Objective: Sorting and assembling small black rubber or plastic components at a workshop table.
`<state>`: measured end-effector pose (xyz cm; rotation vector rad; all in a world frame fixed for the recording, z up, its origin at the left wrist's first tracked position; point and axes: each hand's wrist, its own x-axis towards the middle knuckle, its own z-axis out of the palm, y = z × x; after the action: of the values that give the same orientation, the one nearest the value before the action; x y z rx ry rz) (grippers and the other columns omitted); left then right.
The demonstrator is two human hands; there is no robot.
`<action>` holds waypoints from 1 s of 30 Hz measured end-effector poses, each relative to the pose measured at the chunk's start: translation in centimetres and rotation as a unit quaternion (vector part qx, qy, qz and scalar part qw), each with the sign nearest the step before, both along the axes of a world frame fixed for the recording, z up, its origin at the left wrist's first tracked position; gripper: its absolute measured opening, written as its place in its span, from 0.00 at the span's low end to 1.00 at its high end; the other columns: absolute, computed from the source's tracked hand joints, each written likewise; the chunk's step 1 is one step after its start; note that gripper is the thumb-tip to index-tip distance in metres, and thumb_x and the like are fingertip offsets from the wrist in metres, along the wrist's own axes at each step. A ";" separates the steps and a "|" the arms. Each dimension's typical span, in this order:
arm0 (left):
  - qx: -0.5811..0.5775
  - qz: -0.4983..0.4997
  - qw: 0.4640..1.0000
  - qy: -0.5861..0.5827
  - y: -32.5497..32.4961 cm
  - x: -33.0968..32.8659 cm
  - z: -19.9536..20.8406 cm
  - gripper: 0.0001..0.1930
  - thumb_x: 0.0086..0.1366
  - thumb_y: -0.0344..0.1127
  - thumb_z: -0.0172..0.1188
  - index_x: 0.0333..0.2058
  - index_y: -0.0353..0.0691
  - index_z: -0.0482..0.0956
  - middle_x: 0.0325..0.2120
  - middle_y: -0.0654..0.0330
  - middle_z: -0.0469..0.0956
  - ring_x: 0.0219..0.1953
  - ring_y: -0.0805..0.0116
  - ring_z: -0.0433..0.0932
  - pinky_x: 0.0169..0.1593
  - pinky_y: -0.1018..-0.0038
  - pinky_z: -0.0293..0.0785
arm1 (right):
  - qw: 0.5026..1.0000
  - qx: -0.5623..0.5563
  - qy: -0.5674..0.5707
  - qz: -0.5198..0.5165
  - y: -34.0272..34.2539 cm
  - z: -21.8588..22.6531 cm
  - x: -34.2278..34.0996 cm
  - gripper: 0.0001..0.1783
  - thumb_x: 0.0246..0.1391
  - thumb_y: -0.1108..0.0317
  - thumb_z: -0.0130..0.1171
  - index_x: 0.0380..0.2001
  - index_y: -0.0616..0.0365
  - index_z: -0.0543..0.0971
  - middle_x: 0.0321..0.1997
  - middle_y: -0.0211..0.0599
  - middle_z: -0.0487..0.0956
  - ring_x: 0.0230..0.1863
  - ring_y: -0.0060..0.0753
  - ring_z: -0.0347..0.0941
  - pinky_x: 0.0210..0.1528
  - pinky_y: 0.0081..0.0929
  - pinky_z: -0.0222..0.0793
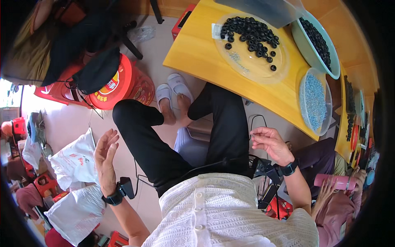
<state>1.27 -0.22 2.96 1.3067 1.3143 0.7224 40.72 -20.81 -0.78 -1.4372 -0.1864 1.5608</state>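
Observation:
My left hand [106,158] is raised beside my left knee, its fingers stretched out and nothing visible in it. My right hand [270,144] hovers past my right thigh, thumb and fingertips pinched together. A tiny dark or shiny bit shows at those fingertips, too small to name. Ahead of me, a yellow table [193,51] bears a clear shallow tray [267,76]. Black ring-like pieces [249,31] are heaped in that tray, with a few small silvery pieces [236,57] near its left side. The nearest container to my right hand is a clear bowl [302,96] of small bluish-silver pieces [315,103].
A pale green basin [298,41] full of black pieces stands at the table's far right. Red round tubs [123,88] and white sacks [76,158] are on the floor to the left. At the right edge, another person's hands hold a pink bottle [335,182].

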 end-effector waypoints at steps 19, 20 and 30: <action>0.238 -0.126 0.941 -0.204 1.2 3.9 11.6 0.27 0.54 0.52 0.60 0.43 0.35 0.68 0.43 0.56 0.69 0.41 0.58 0.72 0.43 0.67 0.70 | 0.921 0.163 -0.353 -0.036 -5.3 13.3 3.5 0.12 0.46 0.82 0.56 0.37 0.63 0.76 0.33 0.31 0.75 0.35 0.17 0.71 0.36 0.15 0.69; 0.242 -0.132 0.938 -0.210 0.8 4.4 11.4 0.27 0.54 0.52 0.60 0.43 0.35 0.68 0.43 0.56 0.69 0.41 0.58 0.72 0.43 0.67 0.70 | 0.906 0.169 -0.388 -0.032 -5.6 13.8 3.0 0.12 0.45 0.83 0.56 0.36 0.63 0.77 0.33 0.31 0.75 0.35 0.18 0.71 0.36 0.15 0.70; -0.185 -0.392 0.877 -0.206 -7.8 15.4 7.3 0.22 0.51 0.37 0.65 0.38 0.23 0.74 0.31 0.52 0.74 0.33 0.68 0.75 0.39 0.79 0.71 | 0.759 0.395 -0.517 0.041 -1.0 10.3 -9.7 0.13 0.40 0.76 0.61 0.34 0.60 0.76 0.30 0.32 0.70 0.31 0.29 0.71 0.27 0.24 0.68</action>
<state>16.66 -8.01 10.28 1.1456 0.4565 0.1368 31.03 -21.85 9.53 -1.3925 -1.3955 0.4071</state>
